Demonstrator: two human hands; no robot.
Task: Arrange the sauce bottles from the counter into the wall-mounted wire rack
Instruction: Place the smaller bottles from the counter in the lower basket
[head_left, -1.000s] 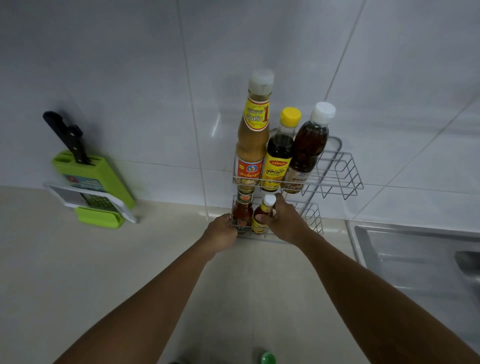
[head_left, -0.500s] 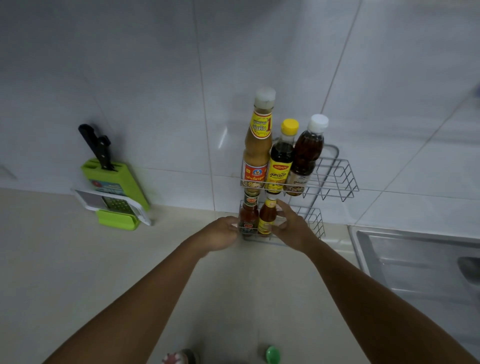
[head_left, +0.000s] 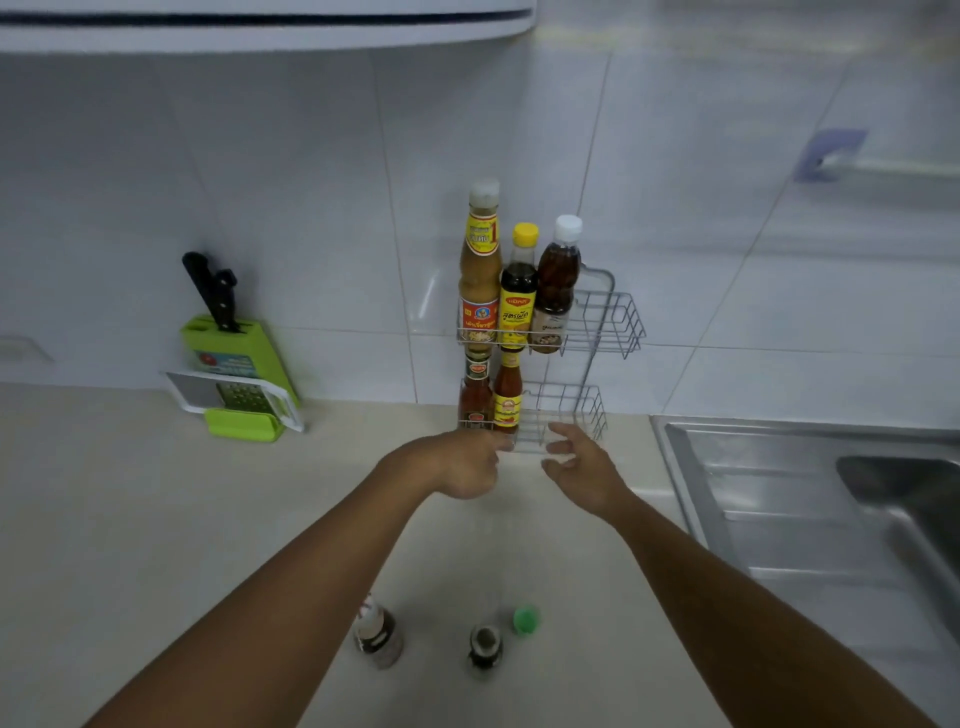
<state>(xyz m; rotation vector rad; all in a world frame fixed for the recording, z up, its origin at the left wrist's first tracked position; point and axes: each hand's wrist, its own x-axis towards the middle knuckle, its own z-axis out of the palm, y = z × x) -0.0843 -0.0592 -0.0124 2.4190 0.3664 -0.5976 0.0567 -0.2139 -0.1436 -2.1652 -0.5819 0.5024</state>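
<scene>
Chrome wire rack on the tiled wall holds three tall sauce bottles on its upper shelf and two small ones below at six o'clock. Our left hand and right hand hover just before the lower shelf, fingers loosely spread, gripping nothing. Three more bottles stand on the counter near us, at six o'clock.

left hand covers lower tier front-left corner of wire rack + base of red-sauce btl | 3 btls near surface front edge blurred, labels unreadable, green cap | sink cut by right edge | forearms cut at bottom
</scene>
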